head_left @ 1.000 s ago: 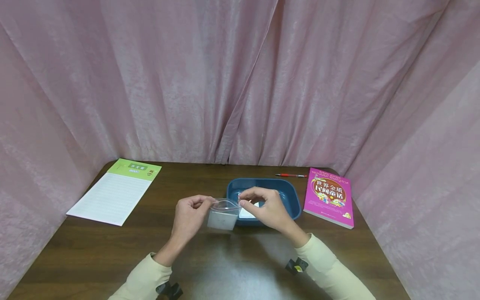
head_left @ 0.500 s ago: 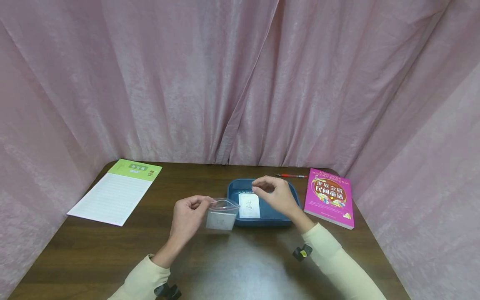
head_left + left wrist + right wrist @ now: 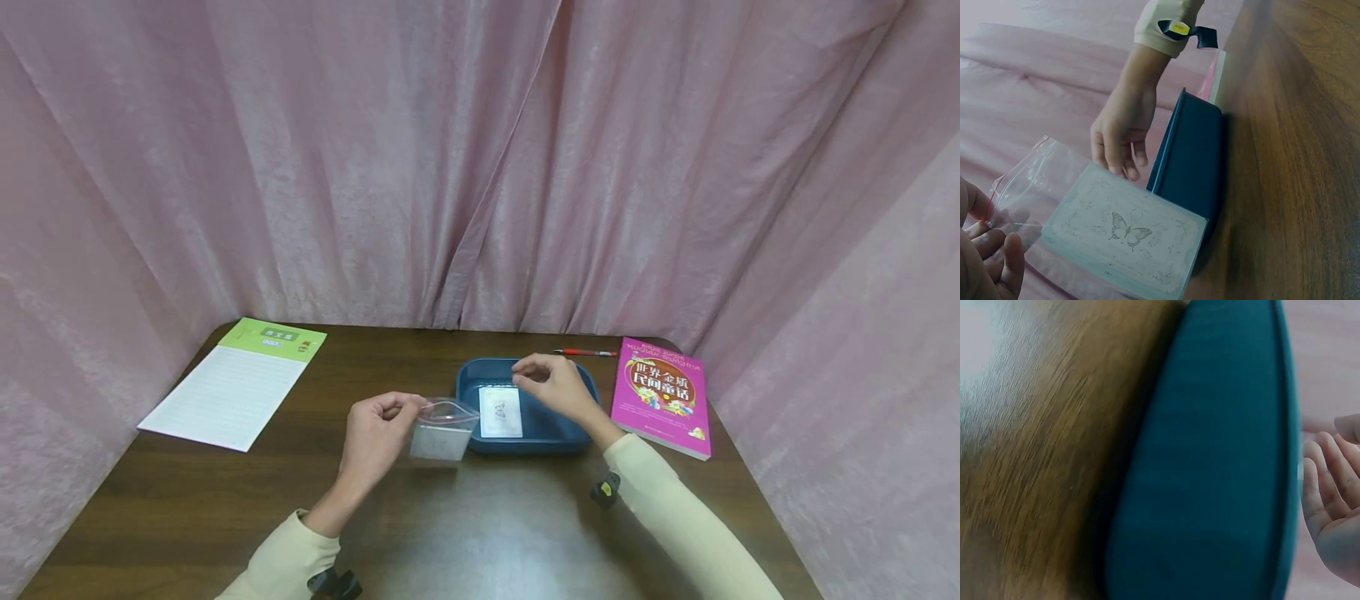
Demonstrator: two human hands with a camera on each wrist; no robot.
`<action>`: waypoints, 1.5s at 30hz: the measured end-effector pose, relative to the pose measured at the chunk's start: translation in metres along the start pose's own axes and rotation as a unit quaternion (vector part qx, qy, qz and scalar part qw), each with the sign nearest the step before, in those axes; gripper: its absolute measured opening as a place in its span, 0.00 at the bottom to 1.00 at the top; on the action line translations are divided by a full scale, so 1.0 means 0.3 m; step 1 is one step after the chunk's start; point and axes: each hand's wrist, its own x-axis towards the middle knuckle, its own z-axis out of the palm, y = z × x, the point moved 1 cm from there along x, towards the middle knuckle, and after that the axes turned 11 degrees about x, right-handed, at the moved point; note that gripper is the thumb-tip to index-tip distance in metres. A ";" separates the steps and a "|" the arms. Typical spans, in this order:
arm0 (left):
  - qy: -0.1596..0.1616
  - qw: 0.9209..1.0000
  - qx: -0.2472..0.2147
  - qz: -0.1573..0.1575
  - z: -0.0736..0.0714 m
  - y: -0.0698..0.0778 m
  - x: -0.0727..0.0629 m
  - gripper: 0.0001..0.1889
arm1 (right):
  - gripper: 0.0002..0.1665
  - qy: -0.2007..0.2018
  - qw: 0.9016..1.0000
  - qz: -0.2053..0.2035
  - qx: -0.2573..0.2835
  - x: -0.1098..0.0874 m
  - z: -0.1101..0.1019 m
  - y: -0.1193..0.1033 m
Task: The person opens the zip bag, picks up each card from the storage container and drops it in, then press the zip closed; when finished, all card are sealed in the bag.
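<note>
My left hand (image 3: 375, 437) pinches the upper left corner of a clear zip bag (image 3: 444, 412). Inside the bag lies a stack of pale cards (image 3: 1125, 228), the front one printed with a butterfly. The bag's mouth gapes a little. My right hand (image 3: 557, 387) hovers over the blue tray (image 3: 532, 447), fingers loosely bent and nothing visible between them. Flat in the tray's left part is a white card (image 3: 500, 412) with a dark drawing. In the right wrist view the tray's wall hides part of the right hand's surroundings.
At the far left lies a lined paper pad (image 3: 232, 387) with a green header. A pink book (image 3: 662, 396) is to the right of the tray, and a red pen (image 3: 585, 352) lies behind it. Pink curtains (image 3: 480, 167) surround the wooden table (image 3: 187, 508).
My right hand has let go of the bag's right edge and moved right, over the tray, uncovering the card there. The left hand still holds the bag in nearly the same place.
</note>
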 end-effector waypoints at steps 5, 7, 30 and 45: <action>-0.003 1.000 0.000 -0.001 -0.004 0.002 -0.003 0.07 | 0.14 -0.009 1.000 0.020 -0.021 0.013 0.002 0.053; -0.002 1.000 -0.001 0.000 -0.004 0.003 -0.005 0.07 | 0.13 -0.012 0.999 0.034 -0.025 0.016 0.002 0.070; 0.002 1.000 -0.013 0.005 0.001 0.000 -0.007 0.07 | 0.20 -0.091 0.991 0.080 -0.064 0.048 0.015 0.182; 0.000 1.000 -0.009 0.003 0.002 0.005 -0.008 0.07 | 0.26 -0.120 0.984 0.086 -0.104 0.055 0.036 0.202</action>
